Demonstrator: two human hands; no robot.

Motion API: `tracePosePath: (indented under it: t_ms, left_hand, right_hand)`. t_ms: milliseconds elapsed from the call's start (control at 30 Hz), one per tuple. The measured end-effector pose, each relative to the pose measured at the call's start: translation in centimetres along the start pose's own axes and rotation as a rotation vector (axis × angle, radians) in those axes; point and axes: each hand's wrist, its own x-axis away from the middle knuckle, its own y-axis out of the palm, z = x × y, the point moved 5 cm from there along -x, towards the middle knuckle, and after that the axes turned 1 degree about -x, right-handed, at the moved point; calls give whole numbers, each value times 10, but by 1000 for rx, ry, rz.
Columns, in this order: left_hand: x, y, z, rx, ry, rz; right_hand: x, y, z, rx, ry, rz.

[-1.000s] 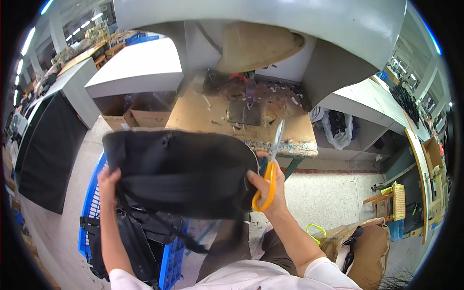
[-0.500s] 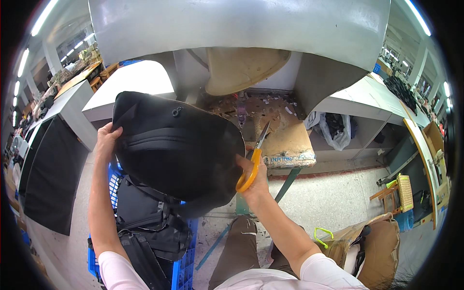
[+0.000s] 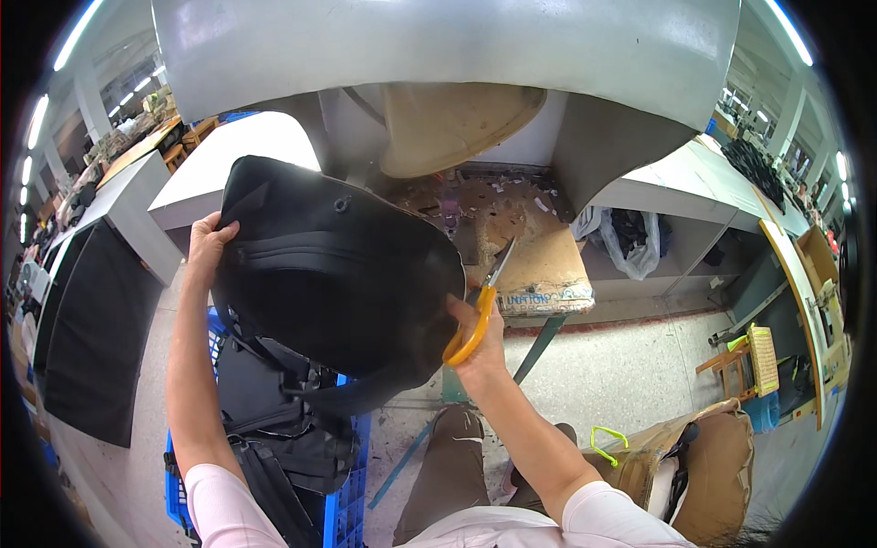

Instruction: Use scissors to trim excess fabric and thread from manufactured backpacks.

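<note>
A large black bag [image 3: 338, 283], seemingly a backpack body with a zipper line and a small ring on its face, hangs in front of me between both hands. My left hand [image 3: 212, 242] pinches its left edge near the upper corner. At the opposite edge, my right hand [image 3: 480, 338] grips the bag with the thumb on its face. That same hand also holds a pair of scissors [image 3: 472, 329] with orange handles, blades pointing up and away. The bag hides part of the right-hand fingers. A black strap dangles from its underside.
Below the bag stands a blue plastic crate [image 3: 352, 475] full of black bags [image 3: 297, 447]. Ahead is a worn board [image 3: 534, 265] littered with scraps, under a big metal machine housing [image 3: 448, 46]. A cardboard box [image 3: 717, 466] and a small wooden stool [image 3: 754, 361] sit at right.
My left hand has risen a little, lifting the bag's upper left corner and tilting it. More of the strap beneath shows. My right hand and the scissors have barely moved.
</note>
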Motion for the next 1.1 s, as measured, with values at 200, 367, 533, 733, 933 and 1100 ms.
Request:
tracePosePath:
  t_ms: [200, 367, 533, 733, 933, 1100]
  left_hand:
    - [14, 16, 6, -1, -38, -110]
    - [77, 37, -2, 152, -119, -349]
    - [165, 68, -44, 319, -400, -416]
    - [237, 99, -91, 555, -478, -268]
    - [247, 115, -87, 614, -467, -333]
    - [249, 121, -78, 599, -411, -379]
  right_hand:
    - [22, -24, -11, 41, -15, 49]
    - [73, -57, -35, 176, -113, 60]
    - [116, -146, -53, 424, -109, 121]
    - [162, -200, -84, 920, 125, 33]
    - [154, -171, -146, 1615, 50, -211]
    - [153, -109, -151, 2118, -92, -684]
